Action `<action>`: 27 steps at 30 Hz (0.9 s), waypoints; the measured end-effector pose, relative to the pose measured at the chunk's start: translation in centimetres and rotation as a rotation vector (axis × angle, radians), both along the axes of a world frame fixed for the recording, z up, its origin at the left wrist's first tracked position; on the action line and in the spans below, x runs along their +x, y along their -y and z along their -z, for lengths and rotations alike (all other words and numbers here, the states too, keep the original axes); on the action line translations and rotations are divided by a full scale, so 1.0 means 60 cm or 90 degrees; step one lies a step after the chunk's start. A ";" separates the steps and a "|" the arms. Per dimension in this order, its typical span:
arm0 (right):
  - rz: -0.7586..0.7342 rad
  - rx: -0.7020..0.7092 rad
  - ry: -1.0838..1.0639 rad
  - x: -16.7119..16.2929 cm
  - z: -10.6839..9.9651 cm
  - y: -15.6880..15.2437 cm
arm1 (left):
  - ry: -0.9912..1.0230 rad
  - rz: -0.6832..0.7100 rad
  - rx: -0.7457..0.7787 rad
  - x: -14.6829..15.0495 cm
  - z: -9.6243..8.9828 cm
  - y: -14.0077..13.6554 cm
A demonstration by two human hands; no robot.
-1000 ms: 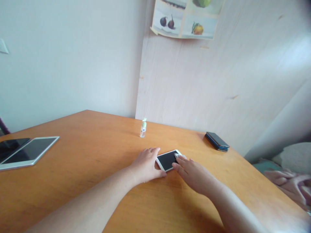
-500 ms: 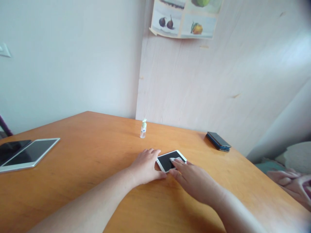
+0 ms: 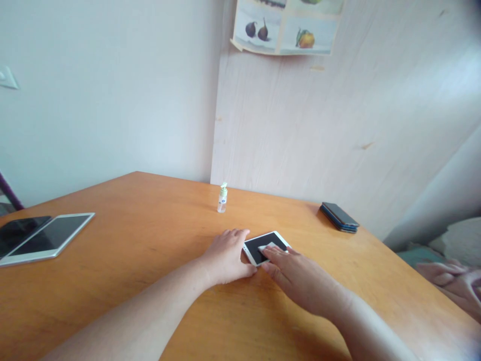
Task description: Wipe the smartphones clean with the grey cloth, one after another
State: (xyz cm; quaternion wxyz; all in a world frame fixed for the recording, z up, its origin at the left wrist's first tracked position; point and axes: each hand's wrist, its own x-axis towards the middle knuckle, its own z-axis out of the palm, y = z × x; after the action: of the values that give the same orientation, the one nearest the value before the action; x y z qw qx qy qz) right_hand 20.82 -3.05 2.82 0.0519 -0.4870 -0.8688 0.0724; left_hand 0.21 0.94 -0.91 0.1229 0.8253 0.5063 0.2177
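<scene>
A white-framed phone (image 3: 255, 253) with a dark screen lies on the wooden table in front of me. My left hand (image 3: 226, 256) is closed around its left end, thumb at the near corner and fingers at the far one. On the screen, my right hand (image 3: 287, 266) presses a folded white wipe (image 3: 265, 246) under its fingertips. The hand covers the phone's near right side and part of the wipe. Beyond the phone stands a small clear pump bottle (image 3: 222, 201) with a pale green top.
At the left, a white tablet (image 3: 56, 235) lies beside a dark tablet (image 3: 22, 230), overlapping it. A stack of dark phones (image 3: 338, 217) sits near the table's right edge. Another person's hands (image 3: 451, 281) rest beyond that edge. The wall (image 3: 169, 100) borders the table's far side.
My right hand has slid the wipe slightly left across the phone's screen. My left hand keeps its place at the phone's left end. The camera view has shifted a little.
</scene>
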 end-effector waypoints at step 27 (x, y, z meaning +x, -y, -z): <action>-0.089 -0.007 -0.043 -0.031 0.019 -0.006 | -0.018 0.010 0.001 0.000 -0.001 -0.001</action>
State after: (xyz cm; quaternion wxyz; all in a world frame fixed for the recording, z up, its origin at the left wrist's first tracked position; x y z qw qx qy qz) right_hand 18.95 -2.68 1.68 0.0732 -0.4229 -0.8979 0.0973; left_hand 0.22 1.00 -0.85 0.1170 0.8322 0.5016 0.2053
